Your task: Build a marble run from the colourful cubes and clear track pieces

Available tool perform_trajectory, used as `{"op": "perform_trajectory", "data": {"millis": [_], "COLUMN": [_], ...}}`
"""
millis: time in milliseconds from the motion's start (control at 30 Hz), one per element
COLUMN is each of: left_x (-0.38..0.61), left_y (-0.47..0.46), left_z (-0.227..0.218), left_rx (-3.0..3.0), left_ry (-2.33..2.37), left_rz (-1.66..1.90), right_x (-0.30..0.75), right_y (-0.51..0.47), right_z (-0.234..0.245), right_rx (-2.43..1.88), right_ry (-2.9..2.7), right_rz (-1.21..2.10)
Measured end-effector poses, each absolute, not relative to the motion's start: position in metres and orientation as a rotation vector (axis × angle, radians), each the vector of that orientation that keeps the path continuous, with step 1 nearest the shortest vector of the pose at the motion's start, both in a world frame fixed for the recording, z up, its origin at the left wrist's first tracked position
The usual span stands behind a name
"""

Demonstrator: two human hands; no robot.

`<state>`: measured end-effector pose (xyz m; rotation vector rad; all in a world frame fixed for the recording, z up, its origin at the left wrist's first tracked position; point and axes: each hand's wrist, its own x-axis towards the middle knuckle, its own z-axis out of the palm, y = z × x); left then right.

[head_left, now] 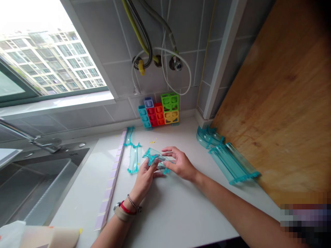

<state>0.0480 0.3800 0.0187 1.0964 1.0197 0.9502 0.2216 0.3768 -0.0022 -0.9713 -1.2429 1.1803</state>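
Observation:
Above the white countertop (165,213), my left hand (146,177) grips a clear teal plastic track piece (152,156), thumb on top. On the piece's right side is my right hand (182,163), with its thumb and curved fingers around the see-through plastic. A second clear part seems to be between the hands, but the fingers partly hide it. Just left of them, a clear teal track section (133,158) lies on the counter, with another curved section (129,136) beyond it.
A long lilac strip (113,179) runs along the left, beside the sink (74,172). Coloured hollow blocks (159,113) stand against the tiled wall. More teal straight tracks (232,163) and curved pieces (210,137) lie at right by a wooden board (279,103). Hoses (144,41) hang above.

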Motion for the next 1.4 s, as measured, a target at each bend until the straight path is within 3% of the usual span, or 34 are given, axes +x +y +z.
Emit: {"op": "perform_trajectory", "data": {"millis": [167, 400, 600, 733, 933, 1200, 1400], "left_x": [0.049, 0.041, 0.039, 0.041, 0.043, 0.043, 0.042], "left_y": [0.378, 0.385, 0.386, 0.384, 0.384, 0.384, 0.384], "left_z": [0.021, 0.015, 0.012, 0.016, 0.017, 0.012, 0.009], "left_rx": [1.188, 1.255, 1.381, 1.441, 1.416, 1.401, 1.388], "left_ry": [1.062, 1.153, 1.197, 1.222, 1.199, 1.125, 1.193], "left_rz": [0.974, 1.043, 1.023, 0.978, 0.981, 0.983, 0.943], "right_x": [0.229, 0.273, 0.283, 0.280, 0.269, 0.239, 0.236], "right_y": [0.384, 0.402, 0.406, 0.406, 0.395, 0.375, 0.377], "right_z": [-0.006, -0.006, -0.024, -0.024, 0.000, 0.010, 0.002], "right_rx": [-1.113, -1.469, -1.743, -1.782, -1.460, -1.120, -1.253], "right_ry": [-1.291, -1.421, -1.574, -1.578, -1.587, -1.789, -1.927], "right_rz": [1.190, 0.401, 0.180, 0.160, 0.159, 0.969, 0.749]}}
